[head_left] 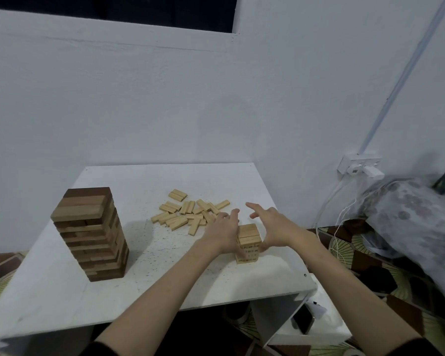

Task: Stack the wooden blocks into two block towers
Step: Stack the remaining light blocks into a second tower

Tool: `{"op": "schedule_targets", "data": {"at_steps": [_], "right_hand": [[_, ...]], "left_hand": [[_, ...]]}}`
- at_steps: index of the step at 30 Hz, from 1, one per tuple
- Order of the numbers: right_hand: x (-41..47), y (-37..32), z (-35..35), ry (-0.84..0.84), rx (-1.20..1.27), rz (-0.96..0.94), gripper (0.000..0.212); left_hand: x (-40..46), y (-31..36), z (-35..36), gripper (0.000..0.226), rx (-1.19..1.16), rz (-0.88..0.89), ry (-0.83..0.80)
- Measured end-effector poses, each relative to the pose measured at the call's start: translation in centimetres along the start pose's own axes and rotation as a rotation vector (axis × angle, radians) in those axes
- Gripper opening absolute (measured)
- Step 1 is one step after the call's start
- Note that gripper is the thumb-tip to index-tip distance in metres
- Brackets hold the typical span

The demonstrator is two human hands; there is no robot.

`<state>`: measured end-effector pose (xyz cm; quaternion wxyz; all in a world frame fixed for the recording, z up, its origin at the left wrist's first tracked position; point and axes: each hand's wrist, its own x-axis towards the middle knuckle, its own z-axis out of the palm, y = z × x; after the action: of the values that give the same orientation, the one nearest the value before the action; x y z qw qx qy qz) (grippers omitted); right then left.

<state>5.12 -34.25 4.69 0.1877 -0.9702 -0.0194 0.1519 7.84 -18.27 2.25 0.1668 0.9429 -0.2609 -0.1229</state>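
A white table stands against a white wall. On its left side stands the tall tower, built of dark and light wooden blocks in crossed layers, upright and well apart from the hands.

Near the table's right edge stands the short tower of pale blocks, with 3 blocks side by side on its top layer. The left hand sits flat against the tower's left side, fingers straight and held together, pointing away from the person. The right hand is at the tower's right side, fingers spread and extended, the thumb low near the tower's lower half; whether the palm touches the blocks cannot be told. Neither hand grips a block.

Behind the short tower, toward the middle of the table, lies the loose pile of pale blocks, scattered flat at mixed angles, with 1 pair lying a little apart at the far side.

To the right, a wall socket holds a white plug with cables hanging down, beside a plastic-wrapped bundle.
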Motion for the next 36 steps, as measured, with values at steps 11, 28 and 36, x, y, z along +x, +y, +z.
{"op": "schedule_targets", "data": {"at_steps": [11,28,36], "right_hand": [[0.9,0.5,0.9,0.014,-0.071,-0.021,0.115],[1.3,0.7,1.4,-0.012,-0.003,-0.017,0.117],[1.5,0.6,1.6,-0.003,-0.010,-0.023,0.113]], "left_hand": [[0.4,0.3,0.1,0.102,0.026,-0.006,0.031],[0.5,0.2,0.6,0.104,-0.059,-0.007,0.031],[0.8,0.1,1.1,0.107,-0.074,-0.018,0.048]]}}
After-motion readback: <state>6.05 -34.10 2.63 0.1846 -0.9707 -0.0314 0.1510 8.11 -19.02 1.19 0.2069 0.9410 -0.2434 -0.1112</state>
